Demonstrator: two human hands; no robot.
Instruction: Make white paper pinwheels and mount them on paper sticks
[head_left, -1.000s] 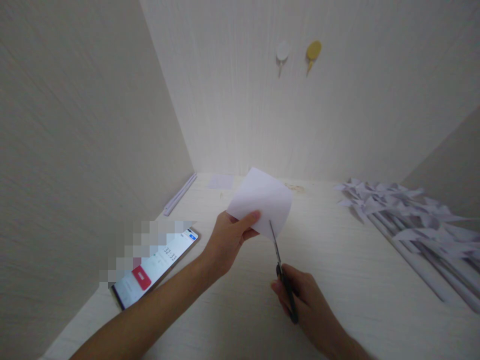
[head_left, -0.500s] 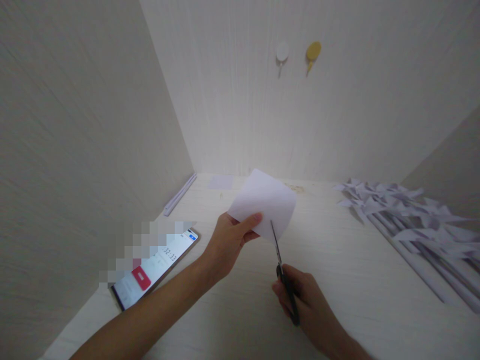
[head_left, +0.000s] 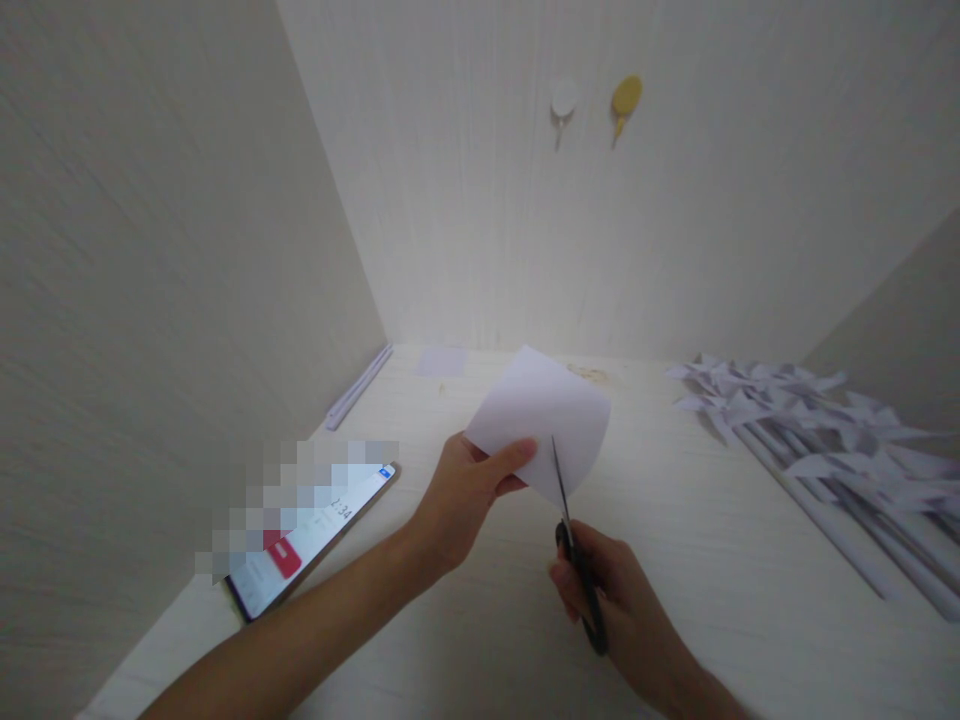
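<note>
Pinching the paper (head_left: 544,415), the left hand (head_left: 465,490) lifts it; the right hand (head_left: 622,600) grips scissors (head_left: 574,545) pointing away into its edge.

We think this is a small craft corner in a home, like a desk nook. We see a pale wooden worktop (head_left: 675,560) with light walls close on three sides. Two little stick-on hooks, one white hook (head_left: 563,99) and one yellow hook (head_left: 626,97), are on the back wall. A big pile of paper pinwheels (head_left: 817,430) lies on the right. A phone (head_left: 311,535) with a timer lies on the left.
</note>
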